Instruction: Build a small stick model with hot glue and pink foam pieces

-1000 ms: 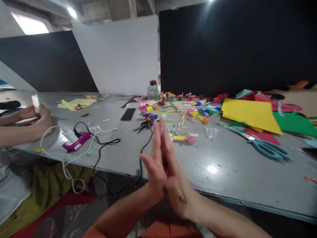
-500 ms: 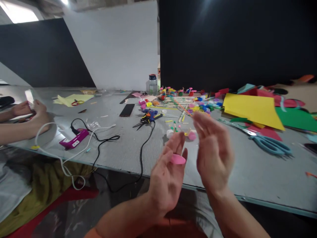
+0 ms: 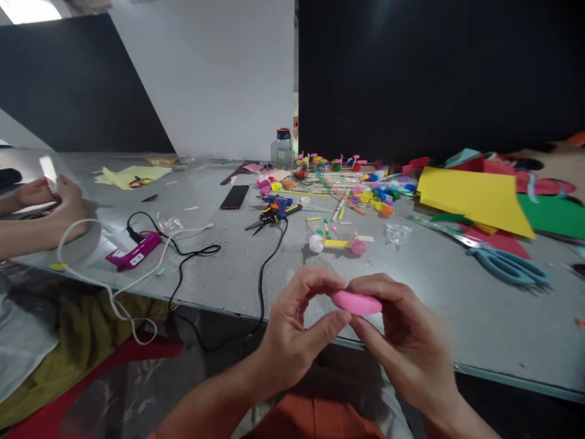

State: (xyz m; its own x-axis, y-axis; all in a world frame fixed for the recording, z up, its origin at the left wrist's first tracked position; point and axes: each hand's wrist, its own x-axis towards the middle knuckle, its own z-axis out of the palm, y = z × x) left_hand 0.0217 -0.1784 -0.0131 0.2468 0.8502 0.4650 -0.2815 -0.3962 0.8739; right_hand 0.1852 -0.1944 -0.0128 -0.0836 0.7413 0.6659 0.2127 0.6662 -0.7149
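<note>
Here, the left hand and right hand curl partly closed, fingertips and thumbs pinching a pink disc between them. Farther off, a purple power strip's white patch is too small to read; beyond stands a jar.

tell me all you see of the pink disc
The pink disc is a smooth, plain piece with a rounded edge, seemingly soft clay. Roughly flat, seen at a low angle, it is held up near the table. The left hand and right hand pinch it, hiding parts of its rim.
</note>
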